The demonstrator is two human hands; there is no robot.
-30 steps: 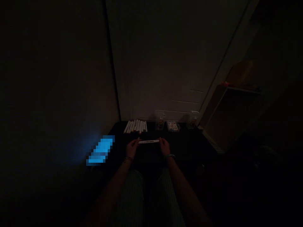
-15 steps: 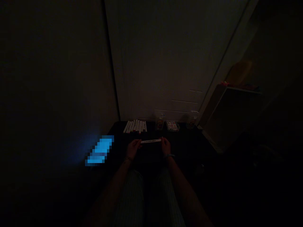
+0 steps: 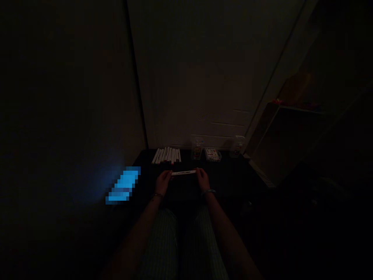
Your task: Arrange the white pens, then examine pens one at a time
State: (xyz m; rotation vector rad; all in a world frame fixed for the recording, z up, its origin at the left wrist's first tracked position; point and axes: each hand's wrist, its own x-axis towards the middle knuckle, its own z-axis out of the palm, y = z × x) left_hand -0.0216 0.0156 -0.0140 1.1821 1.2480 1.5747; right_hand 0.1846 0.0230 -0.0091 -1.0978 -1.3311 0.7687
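Note:
A white marker [image 3: 183, 172] with dark print along its barrel is held level above the dark table [image 3: 180, 190]. My left hand [image 3: 164, 182] is closed on its left end, and my right hand [image 3: 203, 179] pinches the right end. Beyond my left hand lies a row of several white markers [image 3: 166, 155], side by side. A clear case [image 3: 212, 154] packed with markers, their ends facing up, sits behind my right hand. The light is dim, so the fingertips are hard to make out.
Clear plastic containers with labels stand against the wall, one [image 3: 197, 149] left of the packed case and another [image 3: 237, 147] at the right. A glowing blue, pixelated screen [image 3: 122, 186] is at the left. A shelf unit [image 3: 279, 128] rises at the right.
The marker and both hands have shifted slightly left and a little farther from me. Both hands keep hold of it.

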